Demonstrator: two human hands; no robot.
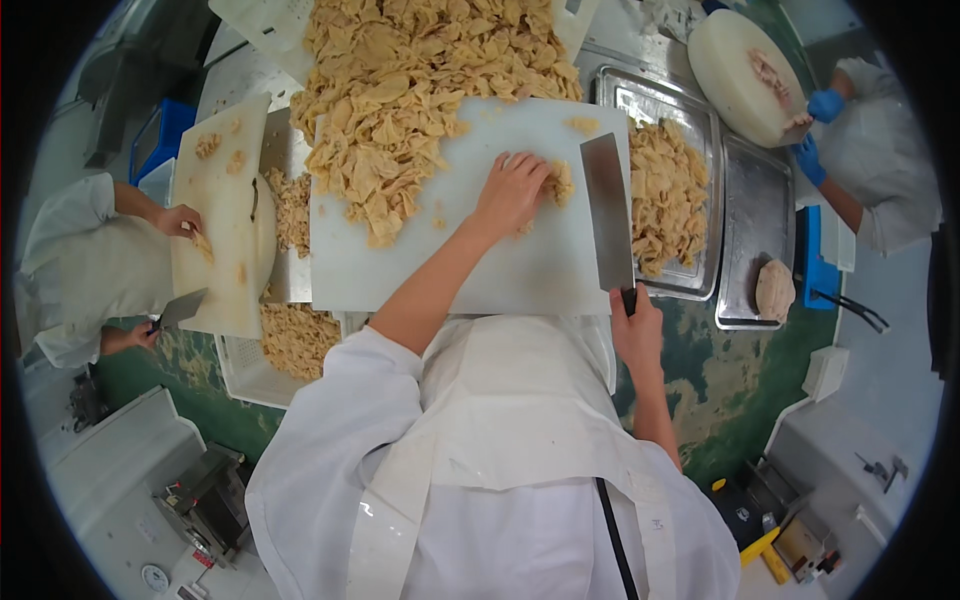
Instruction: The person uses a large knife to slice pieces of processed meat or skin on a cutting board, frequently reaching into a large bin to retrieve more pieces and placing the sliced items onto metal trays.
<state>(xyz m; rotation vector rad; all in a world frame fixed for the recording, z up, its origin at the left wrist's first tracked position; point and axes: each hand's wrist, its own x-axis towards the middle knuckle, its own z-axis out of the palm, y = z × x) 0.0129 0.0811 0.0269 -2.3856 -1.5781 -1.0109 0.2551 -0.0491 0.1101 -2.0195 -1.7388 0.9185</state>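
On the white cutting board (400,270) in front of me, my left hand (513,195) presses with bent fingers on a pale yellow piece of meat (563,183), which looks like chicken skin. The fingers hide part of it. My right hand (638,325) is wrapped round the dark handle of a cleaver (606,205). Its broad blade points away from me at the board's right edge, just right of the piece and apart from it. A big heap of similar pale yellow pieces (430,60) covers the far part of the board and spills toward its left side.
Right of the board, a metal tray (712,200) holds cut pieces (668,200). Another metal tray (757,230) bears a pale lump (775,290). At left, a co-worker with a knife (183,308) works at another board (220,290). A blue-gloved co-worker (880,150) stands at right.
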